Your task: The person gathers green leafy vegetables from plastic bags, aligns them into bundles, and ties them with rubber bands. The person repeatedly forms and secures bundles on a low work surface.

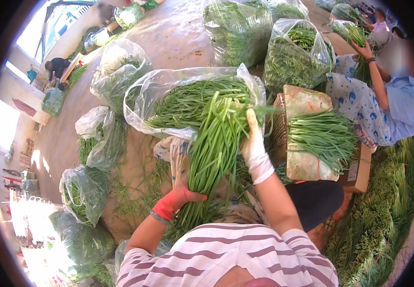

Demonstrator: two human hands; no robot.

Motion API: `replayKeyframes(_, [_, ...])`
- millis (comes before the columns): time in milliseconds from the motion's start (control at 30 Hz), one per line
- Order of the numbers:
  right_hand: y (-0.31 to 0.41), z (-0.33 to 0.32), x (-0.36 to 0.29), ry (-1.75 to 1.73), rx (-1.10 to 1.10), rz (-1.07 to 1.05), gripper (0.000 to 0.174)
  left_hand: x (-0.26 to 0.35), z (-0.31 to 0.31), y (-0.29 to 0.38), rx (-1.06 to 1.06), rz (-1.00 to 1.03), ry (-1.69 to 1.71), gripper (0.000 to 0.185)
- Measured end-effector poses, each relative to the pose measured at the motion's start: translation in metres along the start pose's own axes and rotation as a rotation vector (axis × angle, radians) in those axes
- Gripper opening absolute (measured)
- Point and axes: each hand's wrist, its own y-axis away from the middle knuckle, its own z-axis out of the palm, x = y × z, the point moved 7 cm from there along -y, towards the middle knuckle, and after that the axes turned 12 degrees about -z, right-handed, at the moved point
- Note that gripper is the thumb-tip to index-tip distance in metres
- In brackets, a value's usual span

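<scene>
A thick bunch of long green leaves, likely garlic chives [216, 147], slants across the middle of the view, pale stem ends away from me. My left hand [174, 202], in a red glove with a grey cuff, grips its leafy end near my body, thumb on top. Around the stem end closes my right hand [255, 147] in a white glove; most of its fingers are hidden behind the leaves. Just beyond, under the stem ends, a clear plastic bag [138, 97] gapes wide with more loose chives [189, 102] in it.
To my right, a bundle of chives [320, 138] lies on a worn board [305, 98] beside a cardboard box [359, 172]. A long heap of greens [365, 215] lines the right side. Filled bags [237, 32] stand around. A co-worker [404, 104] holds greens at the upper right.
</scene>
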Motion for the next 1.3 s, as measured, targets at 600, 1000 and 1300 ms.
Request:
replayKeyframes(600, [-0.087,0.008,-0.218,0.390,-0.097,-0.682,0.037,-0.077,-0.029,0.021,-0.241,-0.277,0.223,0.102])
replayKeyframes(1000, [0.012,0.006,-0.040,1.675,-0.744,-0.102,0.076,-0.052,-0.043,-0.001,0.018,-0.059,-0.072,0.121])
replayKeyframes(1300, [-0.029,-0.013,-0.091,0.862,-0.531,0.024,0.011,-0.096,-0.069,0.005,0.123,-0.063,-0.211,0.111])
